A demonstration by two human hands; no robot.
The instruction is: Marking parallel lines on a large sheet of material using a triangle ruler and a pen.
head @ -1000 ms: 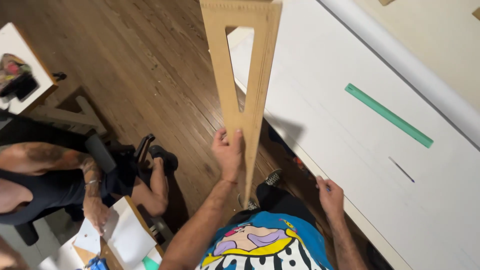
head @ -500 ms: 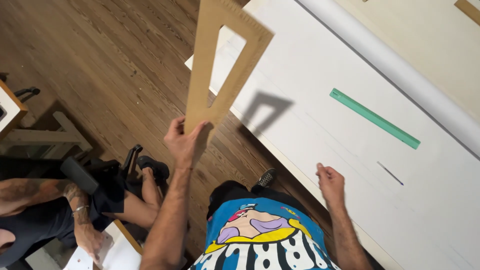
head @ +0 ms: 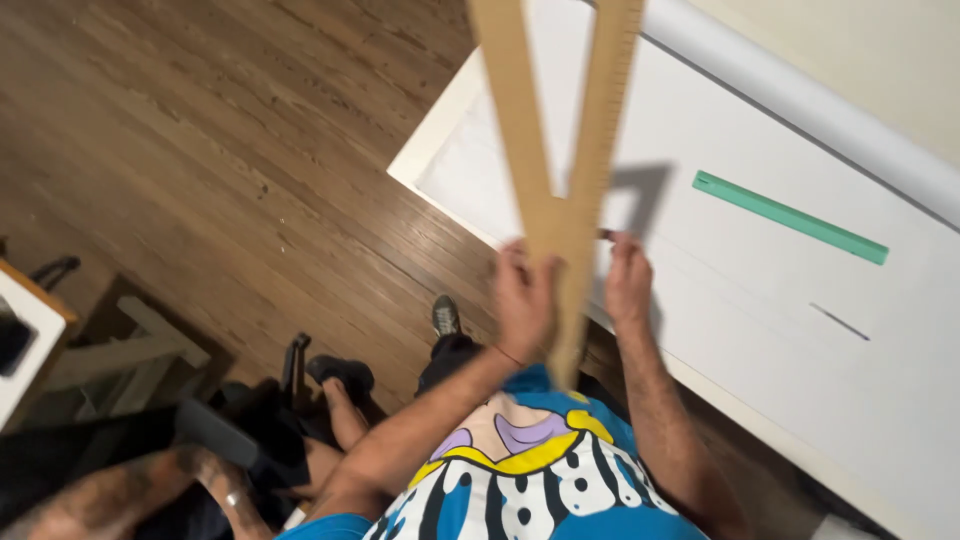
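Bare white table (head: 760, 330) ahead, green ruler (head: 790, 217) lying across

— We see even, warm indoor light; the wooden triangle (head: 560, 150) casts a soft grey shadow on the white paper (head: 760, 290).
— We notice motion blur on both hands, no glare.

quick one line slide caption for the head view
Left hand grips a large wooden triangle above a white table, right hand alongside, green ruler lying beyond.
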